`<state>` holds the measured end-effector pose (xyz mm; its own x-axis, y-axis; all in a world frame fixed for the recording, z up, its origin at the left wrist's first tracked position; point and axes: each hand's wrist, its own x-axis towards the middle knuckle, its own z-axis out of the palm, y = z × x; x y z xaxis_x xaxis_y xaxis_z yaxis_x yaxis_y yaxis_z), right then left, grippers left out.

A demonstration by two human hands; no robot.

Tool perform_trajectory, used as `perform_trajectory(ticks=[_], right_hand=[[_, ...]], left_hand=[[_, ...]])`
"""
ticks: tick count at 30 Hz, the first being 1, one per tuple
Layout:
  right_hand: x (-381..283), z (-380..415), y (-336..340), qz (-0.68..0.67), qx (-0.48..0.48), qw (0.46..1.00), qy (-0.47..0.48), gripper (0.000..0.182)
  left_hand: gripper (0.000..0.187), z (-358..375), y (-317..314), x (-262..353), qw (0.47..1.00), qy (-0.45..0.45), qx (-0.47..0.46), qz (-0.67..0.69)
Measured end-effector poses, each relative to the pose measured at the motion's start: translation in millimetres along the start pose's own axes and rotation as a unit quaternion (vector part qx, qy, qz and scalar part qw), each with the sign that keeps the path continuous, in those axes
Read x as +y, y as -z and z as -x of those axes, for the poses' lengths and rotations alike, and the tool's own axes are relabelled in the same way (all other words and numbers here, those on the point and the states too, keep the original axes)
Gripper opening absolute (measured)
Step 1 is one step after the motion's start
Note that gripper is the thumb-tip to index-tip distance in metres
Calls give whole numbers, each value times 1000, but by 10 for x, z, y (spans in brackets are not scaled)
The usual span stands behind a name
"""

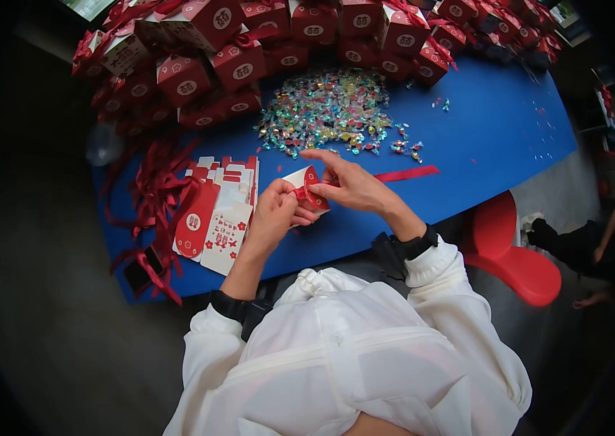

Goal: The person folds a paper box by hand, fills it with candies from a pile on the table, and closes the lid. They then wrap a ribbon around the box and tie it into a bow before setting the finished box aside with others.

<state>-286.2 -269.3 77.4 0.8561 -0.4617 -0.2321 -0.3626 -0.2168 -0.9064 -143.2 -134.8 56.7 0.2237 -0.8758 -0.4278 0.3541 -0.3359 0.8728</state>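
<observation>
A small red and white gift box (pixel 310 176) is between my two hands near the table's front edge. My left hand (pixel 278 213) is closed, with thumb and index finger pinching a red ribbon (pixel 300 194) on the box and the other fingers curled against its side. My right hand (pixel 355 186) presses its thumb on the ribbon at the box, while its index finger stretches out above. Its remaining fingers are partly hidden. A ribbon tail (pixel 411 174) sticks out to the right from behind this hand.
Flat printed box blanks (pixel 225 236) and tangled red ribbons (pixel 158 185) lie to the left, near a dark phone-like object (pixel 142 272). Behind are a candy heap (pixel 326 112) and stacked finished boxes (pixel 242 69). A red chair (pixel 511 258) and a person (pixel 584 243) are at right.
</observation>
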Motion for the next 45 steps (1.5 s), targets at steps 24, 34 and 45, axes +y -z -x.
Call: perform_trajectory(ticks=[24,34,45], right_hand=[[-433,207,-98,-1,126,982,140,27],[-170,111,-204,-245,42,969,8,13],[-103,-1,-493,-160,80,982,-59,23]], left_hand=[[8,292,151,283,962,-239,-106,80],[31,259,138,131,930,-252,34,-266],[25,303,304,-189,965,-168,112,-170]])
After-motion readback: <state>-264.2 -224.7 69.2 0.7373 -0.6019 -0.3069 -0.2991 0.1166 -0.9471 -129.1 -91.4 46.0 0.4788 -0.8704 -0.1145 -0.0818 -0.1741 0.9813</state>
